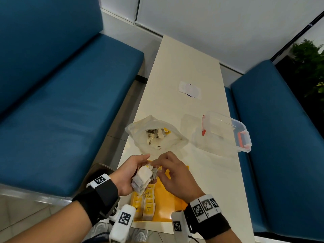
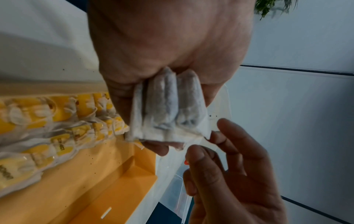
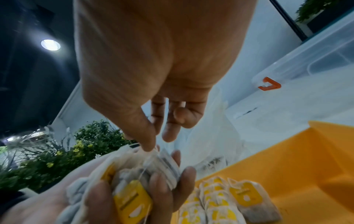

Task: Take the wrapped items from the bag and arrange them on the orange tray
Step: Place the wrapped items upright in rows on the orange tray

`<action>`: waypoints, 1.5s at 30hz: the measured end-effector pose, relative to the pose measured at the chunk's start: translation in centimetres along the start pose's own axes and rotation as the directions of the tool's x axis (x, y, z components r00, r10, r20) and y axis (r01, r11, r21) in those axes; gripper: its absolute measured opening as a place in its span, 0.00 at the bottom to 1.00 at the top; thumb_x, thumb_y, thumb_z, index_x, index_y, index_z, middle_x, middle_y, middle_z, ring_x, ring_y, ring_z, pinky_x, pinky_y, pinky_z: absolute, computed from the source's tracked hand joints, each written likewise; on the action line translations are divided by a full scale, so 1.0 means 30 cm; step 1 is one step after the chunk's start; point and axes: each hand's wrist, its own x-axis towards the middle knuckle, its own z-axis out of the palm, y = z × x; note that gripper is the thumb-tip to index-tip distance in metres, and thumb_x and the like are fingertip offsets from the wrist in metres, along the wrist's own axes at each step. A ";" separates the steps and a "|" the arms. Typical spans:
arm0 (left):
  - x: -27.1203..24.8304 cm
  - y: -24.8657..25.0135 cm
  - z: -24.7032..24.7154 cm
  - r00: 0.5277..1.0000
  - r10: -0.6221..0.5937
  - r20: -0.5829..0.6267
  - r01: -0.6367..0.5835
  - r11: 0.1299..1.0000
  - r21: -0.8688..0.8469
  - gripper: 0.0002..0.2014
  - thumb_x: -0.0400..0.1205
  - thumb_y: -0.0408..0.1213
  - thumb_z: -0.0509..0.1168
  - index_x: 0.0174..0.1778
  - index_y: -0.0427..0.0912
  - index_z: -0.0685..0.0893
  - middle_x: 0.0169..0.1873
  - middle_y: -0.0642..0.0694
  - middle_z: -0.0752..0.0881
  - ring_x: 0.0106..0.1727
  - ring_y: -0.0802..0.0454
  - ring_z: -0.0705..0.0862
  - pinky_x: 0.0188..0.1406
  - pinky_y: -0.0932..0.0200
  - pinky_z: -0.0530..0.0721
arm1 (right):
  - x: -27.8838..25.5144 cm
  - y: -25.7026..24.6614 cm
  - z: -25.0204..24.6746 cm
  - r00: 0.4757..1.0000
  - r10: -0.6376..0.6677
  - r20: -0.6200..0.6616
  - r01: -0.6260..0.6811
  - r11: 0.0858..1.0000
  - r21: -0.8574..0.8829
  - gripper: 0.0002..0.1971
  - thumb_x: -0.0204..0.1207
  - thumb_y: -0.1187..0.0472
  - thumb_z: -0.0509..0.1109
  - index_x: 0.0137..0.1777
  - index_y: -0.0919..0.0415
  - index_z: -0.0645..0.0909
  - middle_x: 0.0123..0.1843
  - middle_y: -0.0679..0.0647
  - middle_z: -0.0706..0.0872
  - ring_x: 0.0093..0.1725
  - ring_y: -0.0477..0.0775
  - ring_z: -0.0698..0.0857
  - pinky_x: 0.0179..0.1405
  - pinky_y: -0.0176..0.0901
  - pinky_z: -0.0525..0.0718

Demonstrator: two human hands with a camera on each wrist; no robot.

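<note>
A: Progress? 
B: Rows of tea bags [image 1: 146, 203] already laid on the orange tray [image 1: 168, 207]; more left in the plastic bag [image 1: 154, 135] just beyond it.
A: Hands? 
B: Left hand [image 1: 129, 174] clutches a bunch of tea bags [image 1: 142, 178] above the tray; right hand [image 1: 173, 174] pinches one bag's top edge, other fingers loose.

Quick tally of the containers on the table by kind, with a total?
Plastic bag: 1
Orange tray: 1
Clear lidded box: 1
Total: 3 containers
</note>
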 end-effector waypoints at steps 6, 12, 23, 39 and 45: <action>-0.001 -0.004 0.030 0.999 -0.040 0.011 0.040 0.998 0.039 0.20 0.84 0.51 0.68 0.60 0.36 0.84 0.41 0.35 0.86 0.38 0.40 0.87 0.38 0.50 0.89 | 0.001 0.001 -0.007 0.993 -0.103 0.049 0.106 0.992 -0.069 0.13 0.80 0.63 0.72 0.59 0.46 0.88 0.58 0.41 0.76 0.45 0.35 0.79 0.46 0.29 0.79; 0.008 -0.007 0.027 0.998 -0.061 0.025 0.061 0.998 0.013 0.20 0.84 0.51 0.69 0.60 0.37 0.83 0.40 0.35 0.85 0.38 0.39 0.87 0.42 0.47 0.90 | 0.011 -0.011 -0.015 0.997 -0.068 0.039 0.068 0.998 -0.017 0.07 0.78 0.61 0.73 0.52 0.52 0.89 0.56 0.39 0.79 0.50 0.42 0.84 0.49 0.44 0.85; 0.013 -0.009 0.019 0.993 -0.093 0.073 0.090 0.995 0.042 0.22 0.80 0.52 0.71 0.61 0.37 0.85 0.47 0.35 0.88 0.44 0.37 0.88 0.62 0.43 0.81 | 0.041 -0.042 -0.072 0.995 0.073 0.061 -0.079 0.992 0.103 0.03 0.74 0.65 0.77 0.46 0.58 0.89 0.46 0.48 0.89 0.42 0.48 0.87 0.41 0.27 0.77; -0.024 0.003 0.045 0.991 -0.095 0.095 0.083 0.989 0.126 0.18 0.84 0.53 0.65 0.48 0.41 0.90 0.51 0.36 0.90 0.40 0.43 0.90 0.24 0.59 0.83 | 0.062 -0.069 -0.202 0.923 0.379 -0.068 -0.356 0.907 0.224 0.04 0.79 0.65 0.73 0.44 0.57 0.82 0.36 0.51 0.90 0.31 0.50 0.91 0.36 0.50 0.86; -0.033 0.007 0.047 0.991 -0.064 0.120 0.052 0.993 0.107 0.16 0.85 0.49 0.66 0.48 0.39 0.89 0.51 0.34 0.88 0.37 0.43 0.89 0.22 0.60 0.84 | 0.068 -0.048 -0.238 0.909 0.390 -0.145 -0.342 0.899 0.275 0.04 0.78 0.69 0.73 0.45 0.60 0.83 0.38 0.57 0.89 0.35 0.51 0.91 0.42 0.48 0.90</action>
